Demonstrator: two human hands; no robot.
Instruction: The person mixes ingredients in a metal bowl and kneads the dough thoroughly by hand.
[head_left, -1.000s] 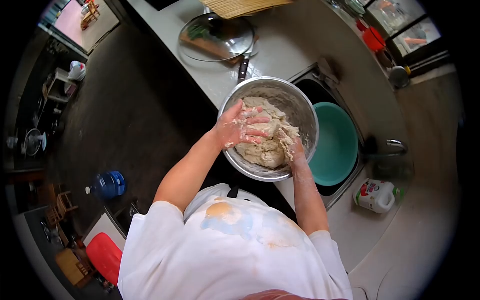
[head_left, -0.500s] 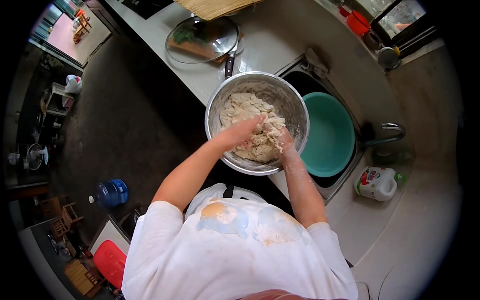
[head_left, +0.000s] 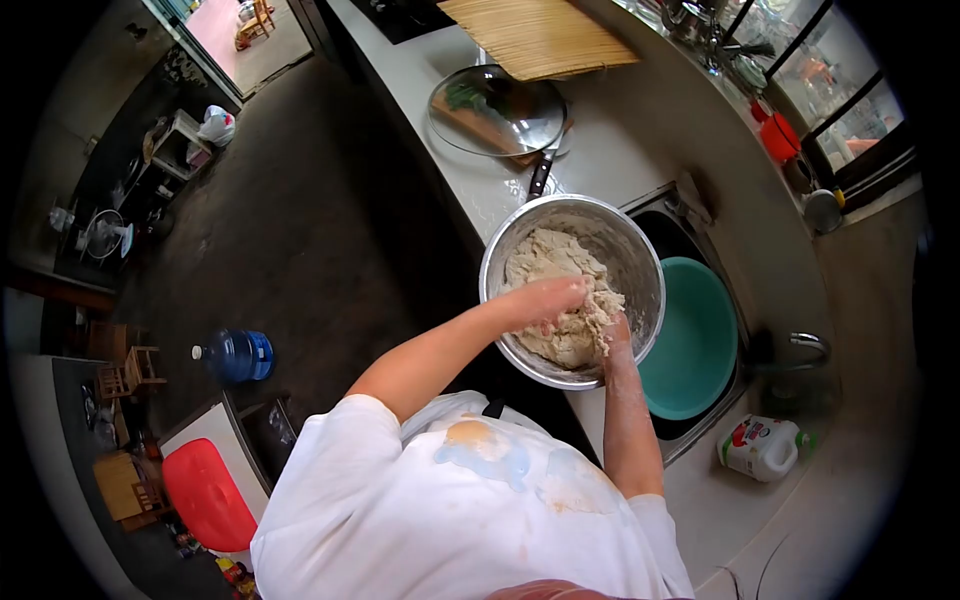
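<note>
Pale, shaggy dough (head_left: pixel 558 258) fills much of a large steel bowl (head_left: pixel 650 300) that stands at the counter's edge. Over the dough, my left hand (head_left: pixel 548 300) is closed, its fingers curled into the lumpy mass. My right hand (head_left: pixel 617 328) reaches in along the bowl's near right side, closed on dough that sticks to it and hides most of its fingers. Flour whitens my right forearm. The two hands are close together inside the bowl.
Right of the bowl, a green basin (head_left: pixel 690 340) sits in the sink below a faucet (head_left: pixel 808 345). A white jug (head_left: pixel 760 448) stands nearby. Beyond the bowl lie a knife (head_left: pixel 541 175), a glass lid (head_left: pixel 500 110) over a cutting board, and a bamboo mat (head_left: pixel 545 35).
My left hand's fingers, stretched out over the dough before, are now curled into it. My right hand stays in the dough. The whole view has shifted and turned with my head.
</note>
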